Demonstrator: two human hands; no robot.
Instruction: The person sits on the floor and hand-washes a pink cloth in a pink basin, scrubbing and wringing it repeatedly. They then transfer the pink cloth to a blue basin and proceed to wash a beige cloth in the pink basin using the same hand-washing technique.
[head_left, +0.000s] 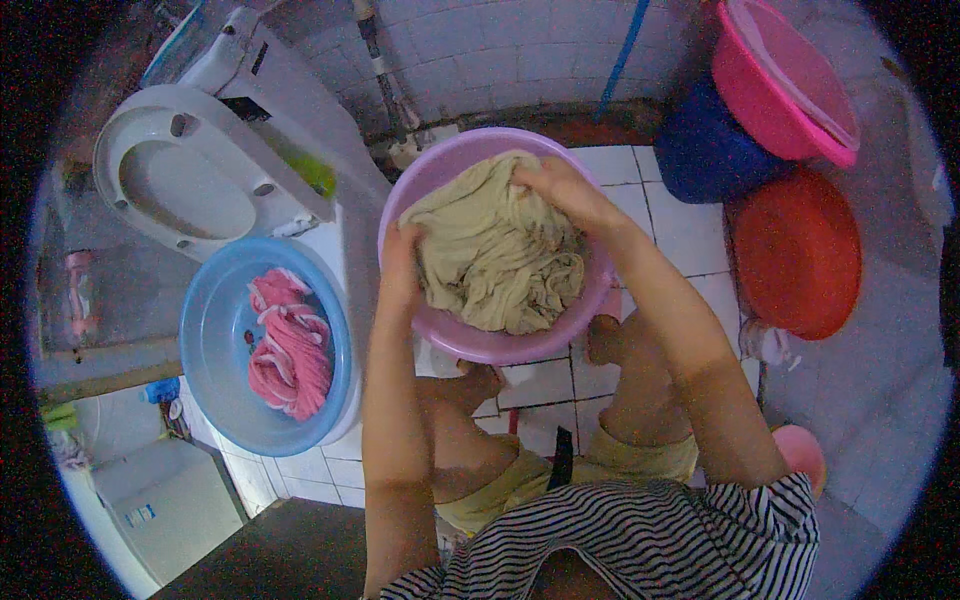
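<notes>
A crumpled beige cloth (490, 250), looking damp, fills much of a round lilac basin (560, 345) in front of me. At the cloth's left edge, my left hand (402, 265) grips it near the basin's rim, its fingers partly hidden in the folds. My right hand (562, 192) is closed on the cloth's upper right part, thumb and fingers pinching a fold. The cloth's kind cannot be told from its bunched shape.
To the left, a light blue basin (210, 345) holds a twisted pink towel (290, 360), beside a white toilet seat (180, 170). At right stand a dark blue bucket (710, 150) with a bright pink basin (780, 80) on it, and a red basin (800, 250). A pipe (375, 60) runs down the tiled wall.
</notes>
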